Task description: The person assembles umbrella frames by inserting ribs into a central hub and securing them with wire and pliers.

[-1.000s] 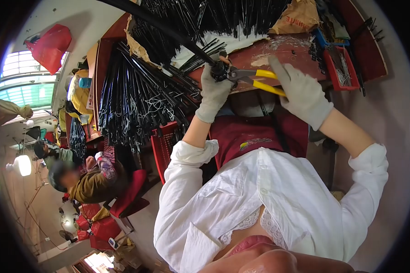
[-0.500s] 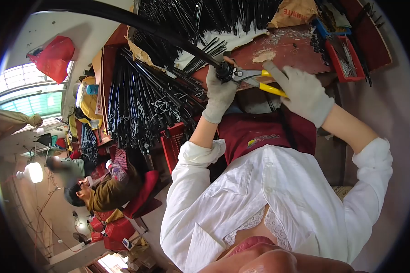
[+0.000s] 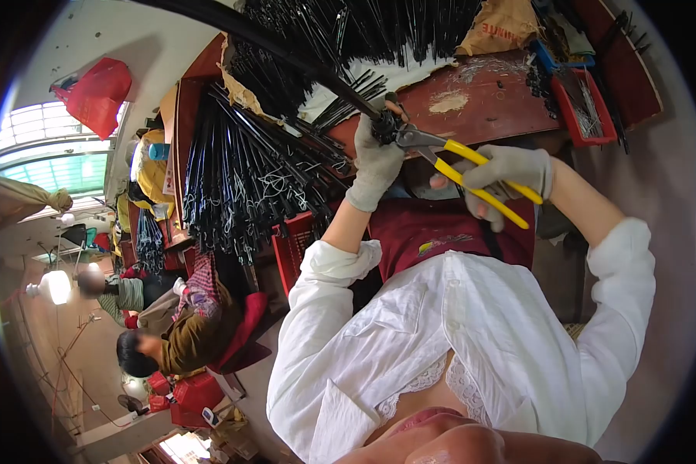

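My left hand (image 3: 377, 162), in a pale work glove, is closed around the end of a long black umbrella frame (image 3: 305, 60), which slants up to the upper left. A dark hub shows at my fingers. Cutting pliers (image 3: 458, 148) with yellow handles have their metal jaws at that hub; the jaws' exact bite is too small to make out. My gloved right hand (image 3: 509, 172) is wrapped around the handles, which stand apart. Its bare fingertips show through the glove.
Bundles of black umbrella ribs (image 3: 247, 166) hang left of the red worktable (image 3: 491, 89), with more ribs (image 3: 363, 31) piled at the back. A red tray (image 3: 589, 112) of thin wires sits at the right. A co-worker (image 3: 197, 325) is seated at the lower left.
My right hand has shifted its grip and now wraps around the pliers' handles, which have swung lower and are spread. The co-worker has leaned and the head has moved.
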Motion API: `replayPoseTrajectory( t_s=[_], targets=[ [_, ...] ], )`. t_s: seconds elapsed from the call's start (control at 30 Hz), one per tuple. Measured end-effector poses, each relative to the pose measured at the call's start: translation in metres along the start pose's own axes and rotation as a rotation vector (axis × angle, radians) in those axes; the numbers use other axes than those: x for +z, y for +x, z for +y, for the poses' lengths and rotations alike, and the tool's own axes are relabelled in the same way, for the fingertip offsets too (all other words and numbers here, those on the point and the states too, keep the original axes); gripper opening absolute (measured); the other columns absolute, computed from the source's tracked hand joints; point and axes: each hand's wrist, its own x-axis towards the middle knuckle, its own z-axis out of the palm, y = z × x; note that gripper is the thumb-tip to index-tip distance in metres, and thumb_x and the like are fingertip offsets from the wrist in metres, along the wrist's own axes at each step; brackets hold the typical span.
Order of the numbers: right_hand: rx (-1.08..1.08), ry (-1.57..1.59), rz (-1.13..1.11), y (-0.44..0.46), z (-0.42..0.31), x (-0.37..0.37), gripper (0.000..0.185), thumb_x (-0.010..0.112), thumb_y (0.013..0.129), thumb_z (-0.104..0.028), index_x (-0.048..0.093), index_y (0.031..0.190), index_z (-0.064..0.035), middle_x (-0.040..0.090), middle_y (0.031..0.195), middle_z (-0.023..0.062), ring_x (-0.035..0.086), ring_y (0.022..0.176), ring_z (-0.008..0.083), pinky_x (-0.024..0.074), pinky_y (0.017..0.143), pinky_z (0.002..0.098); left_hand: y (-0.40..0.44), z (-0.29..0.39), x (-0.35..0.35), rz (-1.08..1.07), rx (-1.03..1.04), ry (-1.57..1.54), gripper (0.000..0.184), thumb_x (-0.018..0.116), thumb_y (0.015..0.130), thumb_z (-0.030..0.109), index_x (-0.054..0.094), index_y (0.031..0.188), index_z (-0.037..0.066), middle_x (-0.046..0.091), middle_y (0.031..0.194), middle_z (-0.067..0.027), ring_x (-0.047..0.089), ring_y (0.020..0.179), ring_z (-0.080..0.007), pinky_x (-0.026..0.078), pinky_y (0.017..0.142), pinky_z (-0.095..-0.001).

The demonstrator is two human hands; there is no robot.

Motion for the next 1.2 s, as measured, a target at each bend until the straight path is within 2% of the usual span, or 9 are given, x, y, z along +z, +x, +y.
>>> replayPoseTrajectory(
  t_s=[0.23,0.43,0.57,0.63,0.83,0.87,1.03,1.1,1.2],
  targets=[
    [-0.467,-1.493,1.046,0.005,0.02,0.013,0.08,0.069,0.072,-0.024,0.03,0.14,-0.0091,0.056,0.096,0.0153,0.06,0.081,0.0356,0.048,0.07,0.0428,0.001,0.001,0.0,0.09,-0.067,0.013,0.039,0.054,0.072,-0.02,0.047,0.101,0.005,0.05,0.088,0.0003,0.051,0.075,-0.0058,0.045,0.067,-0.0193],
    [-0.242,-1.082,0.642,0.001,0.007,0.014,0.064,0.057,0.085,-0.036,0.031,0.14,-0.0167,0.056,0.096,0.0142,0.06,0.082,0.033,0.0491,0.072,0.0428,0.002,-0.004,0.003,0.127,-0.097,-0.039,0.044,0.05,0.068,-0.024,0.046,0.101,0.005,0.05,0.091,-0.0011,0.05,0.083,-0.0073,0.044,0.071,-0.0199],
    [-0.361,-0.999,0.611,0.016,0.018,0.003,0.062,0.057,0.085,-0.04,0.032,0.14,-0.025,0.056,0.097,0.0145,0.06,0.083,0.0345,0.049,0.072,0.0428,0.002,-0.005,0.001,0.099,-0.088,0.044,0.045,0.05,0.068,-0.026,0.046,0.101,0.004,0.052,0.092,-0.0054,0.054,0.084,-0.0115,0.049,0.075,-0.0247],
    [-0.192,-1.136,0.74,0.024,0.017,0.005,0.061,0.058,0.084,-0.041,0.033,0.139,-0.0284,0.057,0.094,0.0128,0.06,0.082,0.0334,0.049,0.073,0.0429,0.002,-0.009,0.001,0.085,-0.075,0.032,0.046,0.048,0.065,-0.025,0.046,0.101,0.005,0.05,0.092,-0.0018,0.051,0.086,-0.0084,0.044,0.074,-0.0198],
    [-0.538,-0.714,0.661,0.052,0.04,-0.003,0.046,0.062,0.083,-0.04,0.054,0.124,-0.0195,0.065,0.087,0.0135,0.064,0.08,0.0285,0.0488,0.073,0.039,0.0,-0.001,-0.001,0.045,-0.13,-0.051,0.047,0.048,0.065,-0.025,0.046,0.102,0.006,0.053,0.093,-0.0024,0.051,0.086,-0.0076,0.045,0.072,-0.0202],
    [-0.278,-0.494,0.414,0.043,0.032,-0.008,0.043,0.064,0.082,-0.04,0.06,0.117,-0.0141,0.066,0.087,0.0149,0.064,0.079,0.0261,0.0482,0.072,0.0353,0.0,0.0,-0.004,0.047,-0.13,-0.049,0.047,0.048,0.065,-0.025,0.046,0.102,0.006,0.053,0.093,-0.0024,0.051,0.086,-0.0076,0.045,0.072,-0.0202],
    [-0.023,-0.468,0.272,0.022,0.004,-0.01,0.045,0.065,0.081,-0.043,0.062,0.112,-0.0115,0.065,0.086,0.0153,0.065,0.081,0.0255,0.0485,0.073,0.0368,-0.001,-0.002,-0.011,-0.132,-0.088,-0.074,0.045,0.05,0.072,-0.021,0.045,0.106,0.006,0.053,0.096,-0.0064,0.055,0.093,-0.0147,0.048,0.083,-0.0274],
    [-0.051,-0.943,0.451,0.013,-0.009,-0.011,0.043,0.063,0.082,-0.042,0.063,0.103,-0.0051,0.064,0.082,0.0182,0.063,0.078,0.0325,0.0486,0.072,0.0412,-0.002,-0.004,-0.011,-0.135,-0.096,-0.007,0.045,0.05,0.072,-0.021,0.045,0.106,0.006,0.054,0.097,-0.0066,0.055,0.093,-0.0145,0.048,0.083,-0.0274],
    [0.073,-1.042,0.459,0.005,-0.035,-0.008,0.044,0.063,0.08,-0.046,0.063,0.102,-0.0071,0.064,0.085,0.018,0.061,0.084,0.0363,0.0482,0.074,0.0448,-0.001,-0.001,-0.003,-0.08,-0.108,0.018,0.044,0.05,0.069,-0.021,0.046,0.104,0.005,0.054,0.097,-0.0053,0.055,0.091,-0.0127,0.048,0.078,-0.0253]
  ],
)
